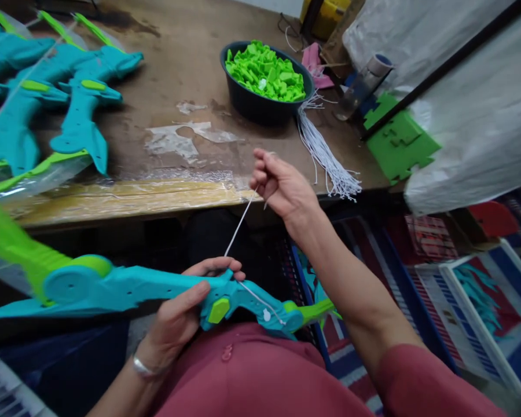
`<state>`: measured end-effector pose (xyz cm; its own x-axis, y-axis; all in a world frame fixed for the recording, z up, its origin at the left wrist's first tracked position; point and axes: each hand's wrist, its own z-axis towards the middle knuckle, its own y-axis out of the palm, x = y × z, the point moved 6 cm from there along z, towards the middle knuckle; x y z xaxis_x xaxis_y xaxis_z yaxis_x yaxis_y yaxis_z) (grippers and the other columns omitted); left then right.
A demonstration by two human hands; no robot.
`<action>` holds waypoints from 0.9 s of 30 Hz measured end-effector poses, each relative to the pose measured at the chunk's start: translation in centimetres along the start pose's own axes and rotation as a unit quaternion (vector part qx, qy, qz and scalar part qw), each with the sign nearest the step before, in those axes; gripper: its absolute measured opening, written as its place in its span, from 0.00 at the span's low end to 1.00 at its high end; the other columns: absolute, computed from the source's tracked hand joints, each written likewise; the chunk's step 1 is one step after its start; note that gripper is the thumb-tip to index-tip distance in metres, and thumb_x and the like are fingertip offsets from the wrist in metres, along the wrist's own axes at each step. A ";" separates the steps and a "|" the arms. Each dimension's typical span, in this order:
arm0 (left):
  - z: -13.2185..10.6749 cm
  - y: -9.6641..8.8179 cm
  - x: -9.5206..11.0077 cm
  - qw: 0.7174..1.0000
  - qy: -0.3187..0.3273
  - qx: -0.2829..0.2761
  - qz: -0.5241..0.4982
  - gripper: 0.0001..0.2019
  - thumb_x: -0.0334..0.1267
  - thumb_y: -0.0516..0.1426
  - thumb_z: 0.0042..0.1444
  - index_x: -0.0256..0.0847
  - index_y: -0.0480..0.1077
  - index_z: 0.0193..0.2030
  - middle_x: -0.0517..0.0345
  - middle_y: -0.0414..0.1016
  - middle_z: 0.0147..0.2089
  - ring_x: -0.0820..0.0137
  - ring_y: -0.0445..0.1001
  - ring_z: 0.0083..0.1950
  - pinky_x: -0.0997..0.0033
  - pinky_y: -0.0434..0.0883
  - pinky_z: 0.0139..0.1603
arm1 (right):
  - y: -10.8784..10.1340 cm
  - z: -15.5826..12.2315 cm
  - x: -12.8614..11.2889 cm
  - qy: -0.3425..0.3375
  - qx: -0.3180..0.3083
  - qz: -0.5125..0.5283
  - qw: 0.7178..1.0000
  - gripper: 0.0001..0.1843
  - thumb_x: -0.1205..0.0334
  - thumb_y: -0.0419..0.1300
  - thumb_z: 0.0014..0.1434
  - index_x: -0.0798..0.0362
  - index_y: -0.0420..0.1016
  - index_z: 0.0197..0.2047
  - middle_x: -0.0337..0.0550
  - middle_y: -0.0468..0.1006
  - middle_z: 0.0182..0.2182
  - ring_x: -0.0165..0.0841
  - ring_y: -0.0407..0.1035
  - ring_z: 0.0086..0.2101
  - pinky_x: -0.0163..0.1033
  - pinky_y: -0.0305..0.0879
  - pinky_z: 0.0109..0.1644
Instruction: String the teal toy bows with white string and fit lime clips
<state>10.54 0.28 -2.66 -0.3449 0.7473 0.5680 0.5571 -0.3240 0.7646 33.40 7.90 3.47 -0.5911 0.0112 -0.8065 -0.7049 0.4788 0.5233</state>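
Observation:
My left hand (186, 307) is wrapped round a turquoise and lime-green plastic toy bow (151, 286), which lies across my front just above my lap. A thin white cord (242, 223) runs along the bow's right part, passes by its middle and rises to my right hand (282, 185). The fingers of that hand are curled closed on the cord, above the table's front edge. Between the two hands the cord is stretched straight. A small white knob shows on the bow near the cord's lower end.
Several similar turquoise toys (78, 104) lie on the table (178, 69) at the left. A dark basin (260, 110) holds lime-green pieces (269, 72). Beside it hangs a bundle of white cords (325, 153). A green foam mat piece (399, 139) and a white crate (473, 313) are on the right.

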 end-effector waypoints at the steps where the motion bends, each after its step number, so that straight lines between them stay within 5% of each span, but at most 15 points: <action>1: -0.3 -0.5 0.3 1.000 0.006 0.018 0.004 0.19 0.41 0.66 0.56 0.37 0.81 0.54 0.43 0.82 0.54 0.52 0.82 0.54 0.63 0.81 0.52 | -0.7 0.6 -1.3 -0.023 0.019 -0.004 1.000 0.05 0.67 0.62 0.68 0.53 0.77 0.38 0.30 0.74 0.27 0.20 0.68 0.25 0.30 0.73 0.36; 8: -1.9 -3.1 2.1 0.989 0.027 0.147 0.018 0.21 0.43 0.69 0.49 0.36 0.83 0.49 0.42 0.83 0.51 0.50 0.83 0.48 0.61 0.83 0.47 | -4.7 1.5 -5.2 -0.111 0.100 -0.021 0.989 0.09 0.71 0.60 0.68 0.52 0.77 0.35 0.31 0.74 0.28 0.20 0.70 0.28 0.27 0.74 0.35; 15: -2.6 -3.6 2.6 0.971 0.019 0.239 -0.009 0.20 0.42 0.70 0.46 0.37 0.84 0.47 0.44 0.84 0.49 0.52 0.83 0.48 0.64 0.84 0.44 | -3.3 -0.6 -4.6 -0.080 0.033 0.010 0.996 0.03 0.69 0.68 0.62 0.53 0.80 0.36 0.32 0.75 0.27 0.19 0.66 0.26 0.25 0.65 0.26; 23: -3.2 -4.4 4.1 0.960 0.017 0.281 0.004 0.20 0.43 0.70 0.44 0.39 0.83 0.46 0.45 0.84 0.52 0.46 0.83 0.49 0.60 0.85 0.42 | -3.9 -4.0 -6.5 -0.103 0.019 0.005 0.995 0.08 0.62 0.74 0.55 0.50 0.80 0.37 0.30 0.71 0.27 0.18 0.58 0.22 0.23 0.55 0.20; 27: -3.7 -4.5 5.9 0.952 0.030 0.304 0.020 0.19 0.43 0.65 0.52 0.44 0.81 0.52 0.47 0.78 0.62 0.42 0.77 0.61 0.57 0.85 0.46 | -6.1 -7.6 -10.0 -0.237 0.106 -0.148 0.954 0.09 0.57 0.72 0.55 0.48 0.83 0.40 0.31 0.70 0.27 0.21 0.56 0.21 0.28 0.54 0.21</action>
<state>3.24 4.02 -1.64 -0.3467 0.7017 0.6224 0.8983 0.0576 0.4355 40.57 -1.81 10.42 -0.0988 0.2188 -0.9707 -0.6893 0.6885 0.2254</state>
